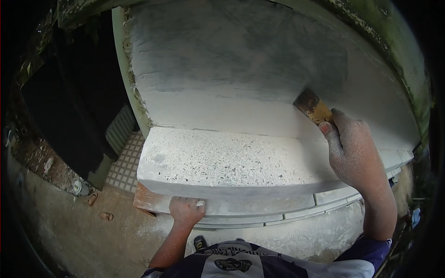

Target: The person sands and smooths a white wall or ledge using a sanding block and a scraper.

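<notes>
My right hand (350,143), coated in white dust, grips a scraper (314,105) with a dark, worn blade and yellowish part. The blade lies against the wall (250,109), which is whitish below and has dark grey patches higher up. Below the wall, a white ledge (222,157) is scattered with small flakes. My left hand (186,209) is closed at the ledge's lower front, near its left end, with a small whitish thing showing at the fingers; I cannot make out what it is.
A dark doorway (88,83) opens at the left, with a tiled floor (125,157) inside. Sandals (106,216) lie on the concrete ground (125,236). Pale steps (296,214) run beneath the ledge. A mossy edge (384,41) curves along the upper right.
</notes>
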